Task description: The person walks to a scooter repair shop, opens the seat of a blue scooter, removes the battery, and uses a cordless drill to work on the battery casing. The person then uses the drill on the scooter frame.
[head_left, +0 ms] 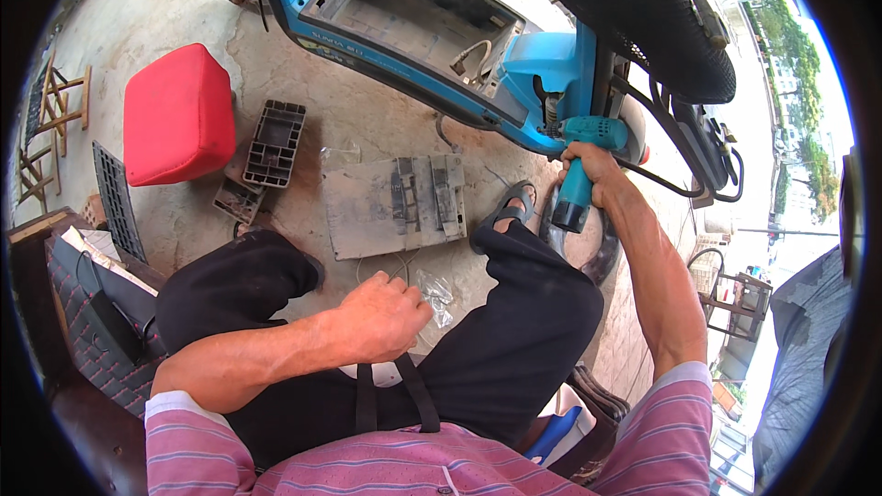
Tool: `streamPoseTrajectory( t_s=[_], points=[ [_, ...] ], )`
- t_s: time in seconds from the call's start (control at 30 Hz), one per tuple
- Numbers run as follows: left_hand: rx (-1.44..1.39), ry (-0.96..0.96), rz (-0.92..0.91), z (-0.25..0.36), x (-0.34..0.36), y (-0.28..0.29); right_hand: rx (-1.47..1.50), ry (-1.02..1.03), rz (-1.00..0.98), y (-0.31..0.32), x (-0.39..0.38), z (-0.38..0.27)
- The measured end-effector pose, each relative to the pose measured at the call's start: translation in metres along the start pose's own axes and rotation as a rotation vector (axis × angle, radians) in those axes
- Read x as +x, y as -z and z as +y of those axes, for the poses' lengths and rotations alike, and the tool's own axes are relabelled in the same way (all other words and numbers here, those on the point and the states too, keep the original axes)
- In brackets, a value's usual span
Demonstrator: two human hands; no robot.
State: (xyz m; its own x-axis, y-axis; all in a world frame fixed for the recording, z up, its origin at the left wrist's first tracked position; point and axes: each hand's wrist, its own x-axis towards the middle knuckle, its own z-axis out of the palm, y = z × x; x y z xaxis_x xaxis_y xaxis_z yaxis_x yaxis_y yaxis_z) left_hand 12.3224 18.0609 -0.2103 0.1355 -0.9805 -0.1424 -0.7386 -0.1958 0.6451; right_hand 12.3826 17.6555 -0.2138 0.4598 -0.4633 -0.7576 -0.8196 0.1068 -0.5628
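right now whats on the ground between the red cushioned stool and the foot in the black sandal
In the head view, a black ribbed plastic tray and a flat dusty grey panel lie between red stool and sandalled foot.

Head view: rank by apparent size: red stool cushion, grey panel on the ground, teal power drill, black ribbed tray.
1. Red stool cushion and grey panel: look alike, no clear rank.
3. Teal power drill, partly hidden by the right hand.
4. Black ribbed tray, close to the drill.

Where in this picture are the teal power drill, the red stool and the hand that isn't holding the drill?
teal power drill (588, 152), head view, on its body above the grip.
red stool (177, 115), head view, middle of the red seat top.
left hand (386, 317), head view, on the back of the closed hand.
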Motion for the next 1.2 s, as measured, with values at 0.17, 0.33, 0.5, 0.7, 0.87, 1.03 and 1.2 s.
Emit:
streamPoseTrajectory(
  t_s=[0.17,0.33,0.5,0.7,0.87,1.03,1.2],
  points=[
    [-0.006,-0.001,-0.011,-0.001,0.003,0.000,0.027,0.016,0.048,-0.001,0.002,0.004],
    [-0.025,0.003,-0.010,0.001,0.003,-0.006,0.000,0.030,0.039,0.008,0.007,0.011],
    [-0.022,-0.005,-0.015,0.001,0.005,-0.006,0.090,0.014,-0.022,0.008,0.010,0.010],
    [-0.019,-0.003,-0.022,0.000,0.006,-0.004,-0.133,0.123,0.048,-0.008,-0.005,-0.001],
    [-0.016,-0.013,-0.004,0.001,0.004,-0.003,-0.001,0.002,-0.002,0.001,0.002,-0.007],
    [-0.027,0.001,-0.026,0.002,0.002,-0.002,-0.127,0.072,0.036,-0.003,-0.006,-0.002],
    [-0.016,-0.014,-0.003,0.002,0.003,-0.005,-0.116,0.021,0.032,-0.004,0.000,-0.007]
  ],
)
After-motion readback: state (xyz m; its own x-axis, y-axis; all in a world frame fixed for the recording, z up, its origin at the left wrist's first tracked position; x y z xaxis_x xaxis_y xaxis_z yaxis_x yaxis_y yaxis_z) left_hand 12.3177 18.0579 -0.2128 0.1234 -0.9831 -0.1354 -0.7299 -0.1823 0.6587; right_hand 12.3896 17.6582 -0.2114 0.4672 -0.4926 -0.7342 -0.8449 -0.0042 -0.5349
